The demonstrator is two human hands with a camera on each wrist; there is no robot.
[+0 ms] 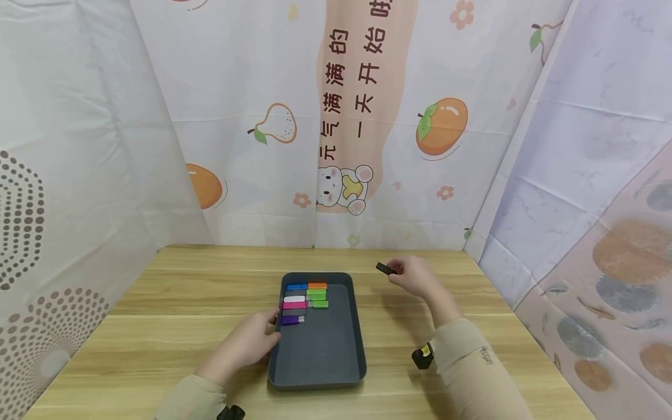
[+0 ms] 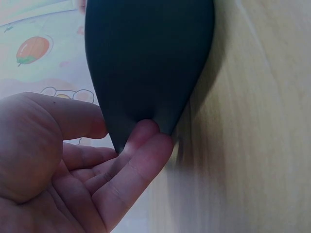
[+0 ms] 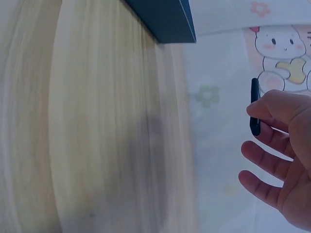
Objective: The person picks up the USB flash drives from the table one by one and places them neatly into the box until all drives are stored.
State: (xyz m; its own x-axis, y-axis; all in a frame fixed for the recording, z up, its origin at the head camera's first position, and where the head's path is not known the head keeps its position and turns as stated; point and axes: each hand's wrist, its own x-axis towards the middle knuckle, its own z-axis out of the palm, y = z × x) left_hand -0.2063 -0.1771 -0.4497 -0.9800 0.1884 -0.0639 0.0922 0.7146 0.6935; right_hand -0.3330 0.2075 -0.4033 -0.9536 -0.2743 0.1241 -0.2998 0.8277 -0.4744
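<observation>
A dark grey tray (image 1: 331, 356) lies on the table. My left hand (image 1: 253, 336) holds its left wall, fingertips (image 2: 156, 148) against the outer side and thumb at the rim. Inside, at the upper left, several USB sticks lie in two short columns, among them a purple one (image 1: 290, 320), a pink one (image 1: 294, 305), a blue one (image 1: 296, 287) and an orange one (image 1: 317, 286). Right of the tray's far end, my right hand (image 1: 417, 277) pinches a black USB stick (image 3: 255, 107) between thumb and index finger, raised above the table. The other fingers of that hand are spread apart.
The wooden table (image 1: 199, 291) extends on both sides of the tray. A printed curtain (image 1: 252, 192) hangs behind its far edge, with more cloth at left and right. Each wrist carries a small black camera, the right one (image 1: 422, 357) over the table.
</observation>
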